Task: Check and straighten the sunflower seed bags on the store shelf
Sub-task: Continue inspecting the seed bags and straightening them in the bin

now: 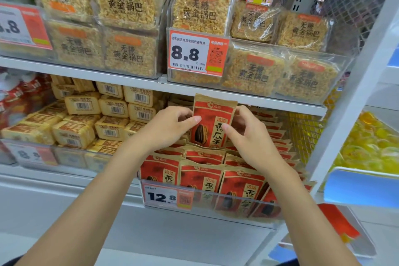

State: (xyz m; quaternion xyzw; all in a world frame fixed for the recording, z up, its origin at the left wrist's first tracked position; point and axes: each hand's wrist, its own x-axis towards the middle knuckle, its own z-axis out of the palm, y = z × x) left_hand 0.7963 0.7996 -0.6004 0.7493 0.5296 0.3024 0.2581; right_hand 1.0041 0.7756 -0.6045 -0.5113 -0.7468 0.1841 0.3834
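Closest to the camera, below both wrists, a clear plastic bin front (pixel 237 206) carries a price tag reading 12.8 (pixel 166 197), which sits under the left forearm. Behind that clear wall stand rows of red and tan sunflower seed bags (pixel 200 177), packed one behind another. The bags under the right wrist lean sideways, while those under the left wrist stand straighter.

Above these rows, the left hand (pixel 170 129) and the right hand (pixel 248 136) hold one sunflower seed bag (pixel 212 123) between them. It is upright, its face towards the camera, and its lower edge is tucked among the rows. The left hand's fingers curl round the bag's left edge with the thumb pressed on the front. The right hand pinches the right edge in the same way, thumb on the front and fingers behind.

To the left of the left hand lie stacked yellow snack packs (pixel 110 114) with barcode labels showing. To the right of the right hand is a wire mesh divider (pixel 306 131), with yellow wrapped sweets (pixel 371 142) beyond it.

Above the hands runs a white shelf edge (pixel 108 75). On that shelf, clear bins hold rice crust packs (pixel 127 2) printed with black characters. A price tag reading 8.8 (pixel 197 53) hangs directly above the held bag.
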